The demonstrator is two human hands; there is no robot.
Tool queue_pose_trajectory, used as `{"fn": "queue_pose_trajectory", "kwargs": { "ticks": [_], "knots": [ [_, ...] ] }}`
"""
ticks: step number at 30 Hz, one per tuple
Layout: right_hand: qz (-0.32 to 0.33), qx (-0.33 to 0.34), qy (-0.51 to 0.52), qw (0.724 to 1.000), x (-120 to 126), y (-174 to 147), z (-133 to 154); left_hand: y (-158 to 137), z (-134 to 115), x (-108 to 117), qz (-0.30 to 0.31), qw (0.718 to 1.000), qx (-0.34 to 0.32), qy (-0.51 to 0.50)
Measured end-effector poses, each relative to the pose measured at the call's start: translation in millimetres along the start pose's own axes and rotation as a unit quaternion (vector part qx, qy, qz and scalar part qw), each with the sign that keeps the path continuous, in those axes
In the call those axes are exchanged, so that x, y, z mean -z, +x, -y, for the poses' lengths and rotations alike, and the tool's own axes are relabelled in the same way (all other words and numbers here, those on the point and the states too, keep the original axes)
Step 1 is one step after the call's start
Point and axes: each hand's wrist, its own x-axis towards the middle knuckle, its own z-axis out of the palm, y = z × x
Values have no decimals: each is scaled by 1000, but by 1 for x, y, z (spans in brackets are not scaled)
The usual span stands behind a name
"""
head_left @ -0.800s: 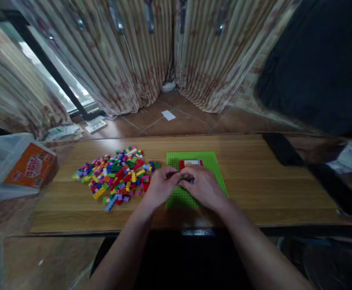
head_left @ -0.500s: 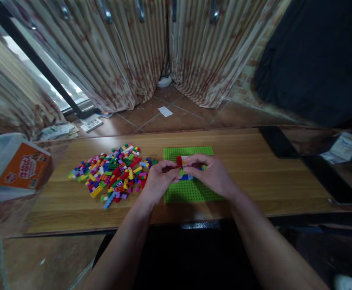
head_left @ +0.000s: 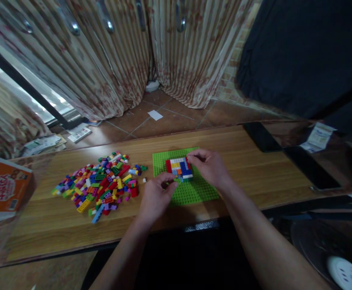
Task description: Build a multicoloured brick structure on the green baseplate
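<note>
A low, multicoloured block of toy bricks (head_left: 176, 164) is set on a green studded baseplate (head_left: 199, 192); red, white, yellow, orange and blue show on its top. My left hand (head_left: 158, 195) is at its front left corner, thumb and index finger closed around what looks like a small lime-green brick (head_left: 177, 179). At the far right corner my right hand (head_left: 210, 166) pinches a red brick (head_left: 188, 160) along the block's edge. The fingertips partly hide both bricks.
Left of the baseplate lies a heap of loose bricks (head_left: 100, 181), with a white brick (head_left: 144, 180) apart from it. A plastic box with an orange label (head_left: 8, 187) stands at the far left. Two dark flat devices (head_left: 262, 137) lie toward the right end of the wooden table (head_left: 236, 149).
My hands have moved apart, the right one to the block's far right corner and the left one to its front left. More of the block's top shows. The camera view has shifted.
</note>
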Motion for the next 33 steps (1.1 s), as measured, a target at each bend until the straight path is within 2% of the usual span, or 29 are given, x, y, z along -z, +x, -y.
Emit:
{"fn": "queue_pose_trajectory", "kwargs": {
  "ticks": [6,12,22,33],
  "knots": [
    [-10,8,-29,999,3,1,0,-4,0,-8,-44,987,-34,149],
    [2,6,-42,999,3,0,-2,-2,-1,-10,-67,968,-83,228],
    [10,6,-40,999,3,-1,1,2,1,-7,-78,947,-121,287],
    [17,5,-48,999,3,-2,2,3,2,-7,-84,951,-137,263]
  ]
}}
